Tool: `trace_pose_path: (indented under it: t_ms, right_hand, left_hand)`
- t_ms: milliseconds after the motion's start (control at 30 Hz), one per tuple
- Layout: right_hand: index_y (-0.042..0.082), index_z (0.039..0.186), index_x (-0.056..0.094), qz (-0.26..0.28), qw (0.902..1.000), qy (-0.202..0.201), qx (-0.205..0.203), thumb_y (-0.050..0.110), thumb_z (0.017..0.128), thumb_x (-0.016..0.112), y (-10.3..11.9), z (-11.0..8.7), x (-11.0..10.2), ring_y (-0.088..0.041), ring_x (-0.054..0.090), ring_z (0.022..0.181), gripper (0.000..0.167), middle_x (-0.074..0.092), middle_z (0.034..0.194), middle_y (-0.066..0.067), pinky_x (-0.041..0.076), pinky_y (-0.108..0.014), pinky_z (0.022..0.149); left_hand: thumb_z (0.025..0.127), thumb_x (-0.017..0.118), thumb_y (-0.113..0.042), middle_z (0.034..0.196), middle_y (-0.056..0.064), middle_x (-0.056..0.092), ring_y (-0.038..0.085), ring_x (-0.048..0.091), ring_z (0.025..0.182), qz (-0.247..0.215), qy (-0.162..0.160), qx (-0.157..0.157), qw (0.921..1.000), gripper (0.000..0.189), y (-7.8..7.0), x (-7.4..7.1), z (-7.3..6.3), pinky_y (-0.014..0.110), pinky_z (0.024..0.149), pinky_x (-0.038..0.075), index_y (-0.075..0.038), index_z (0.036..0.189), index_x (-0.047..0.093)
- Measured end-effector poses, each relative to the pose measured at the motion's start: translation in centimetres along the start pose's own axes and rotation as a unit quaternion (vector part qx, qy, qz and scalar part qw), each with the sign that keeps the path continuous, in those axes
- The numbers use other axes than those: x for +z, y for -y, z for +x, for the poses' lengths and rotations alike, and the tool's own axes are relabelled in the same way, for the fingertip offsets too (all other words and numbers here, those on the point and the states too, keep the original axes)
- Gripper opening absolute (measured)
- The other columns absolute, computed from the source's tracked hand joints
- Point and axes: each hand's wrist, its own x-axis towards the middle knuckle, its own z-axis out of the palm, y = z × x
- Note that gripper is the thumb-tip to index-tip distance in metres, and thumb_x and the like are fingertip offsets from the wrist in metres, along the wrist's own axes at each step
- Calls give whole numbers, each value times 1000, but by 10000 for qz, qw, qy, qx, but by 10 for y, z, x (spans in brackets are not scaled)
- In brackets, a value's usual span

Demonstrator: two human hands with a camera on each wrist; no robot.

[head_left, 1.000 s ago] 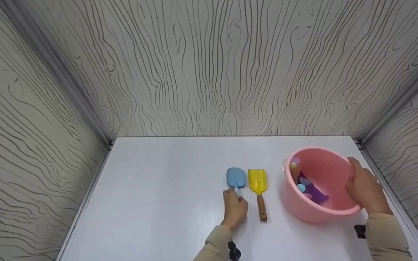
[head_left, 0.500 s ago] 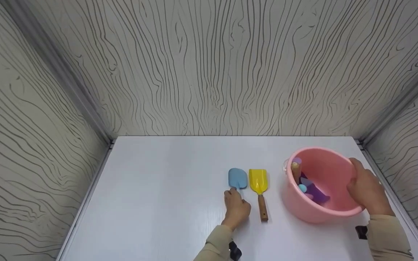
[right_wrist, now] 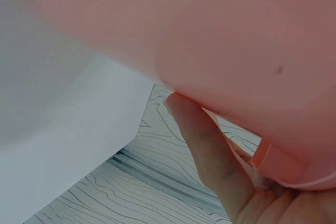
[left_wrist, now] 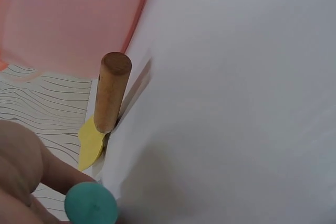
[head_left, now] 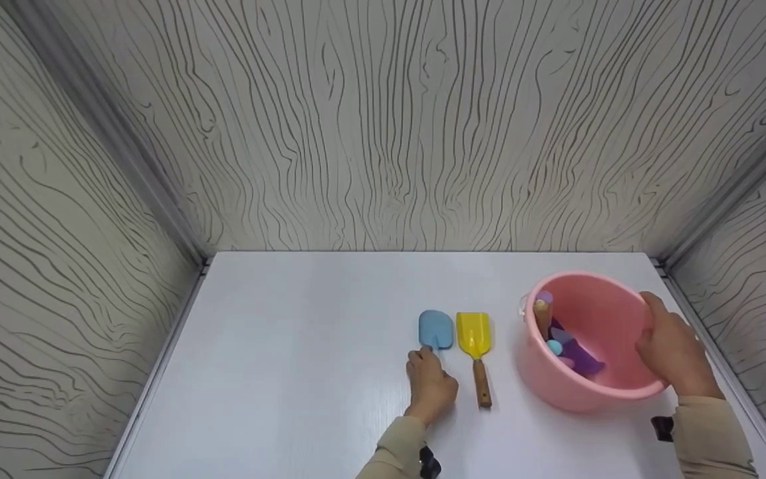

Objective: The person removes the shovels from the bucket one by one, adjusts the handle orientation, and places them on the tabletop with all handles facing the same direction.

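A small blue shovel [head_left: 435, 328] lies on the white table, blade toward the back wall. My left hand [head_left: 431, 388] pinches its handle just below the blade; in the left wrist view the handle's round teal end [left_wrist: 91, 204] shows beside the fingers. Just right of it is a yellow shovel [head_left: 473, 332] with a wooden handle [left_wrist: 111, 93]. My right hand [head_left: 674, 347] grips the rim of a pink bucket [head_left: 576, 395], thumb inside and the other fingers hidden behind the wall. The bucket leans, its mouth facing left and toward me.
Inside the bucket lie several toys, among them a purple piece [head_left: 581, 359], a light blue ball [head_left: 554, 347] and a wooden handle end [head_left: 542, 313]. Wood-grain panels [head_left: 383, 133] enclose the table [head_left: 276, 346] at the back and both sides.
The blue shovel has shifted very slightly toward the yellow one, and my left fingers have moved a little on its handle. My right hand and the bucket stay in place.
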Motion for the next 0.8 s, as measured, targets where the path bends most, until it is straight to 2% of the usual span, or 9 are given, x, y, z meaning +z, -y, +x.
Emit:
trace_pose_path:
  t_ms: [267, 433, 500, 800]
  right_hand:
    - [-3, 162, 24, 93, 9999, 9, 41, -6, 99, 44, 1, -2, 1, -25, 62, 67, 66, 62, 106, -34, 51, -37, 54]
    - [-4, 158, 30, 53, 9999, -101, -113, -5, 100, 46, 2, -1, 1, -23, 63, 63, 60, 66, 93, -27, 49, -38, 53]
    - [-4, 157, 31, 14, 9998, -126, -136, -5, 101, 46, 1, 0, 1, -23, 63, 62, 58, 67, 90, -25, 49, -38, 53]
    - [-4, 159, 28, 57, 9999, -34, -100, -5, 100, 43, 2, -1, 2, -23, 63, 62, 60, 65, 93, -28, 50, -38, 52]
  left_hand:
    - [92, 71, 5, 127, 20, 49, 29, 51, 117, 316, -156, 208, 9992, 56, 2, 2, -3, 48, 109, 51, 10, 144, 48]
    - [93, 70, 5, 127, 21, 49, 29, 51, 117, 321, -142, 383, 9987, 54, 2, -1, -5, 48, 107, 52, 11, 142, 48]
    - [93, 70, 4, 126, 21, 49, 29, 51, 116, 326, -130, 409, 9985, 53, 2, -2, -5, 49, 107, 51, 12, 141, 48]
    - [95, 76, -9, 131, 23, 51, 33, 53, 117, 510, -255, 343, 9978, 61, -2, -7, 1, 51, 107, 50, 10, 146, 47]
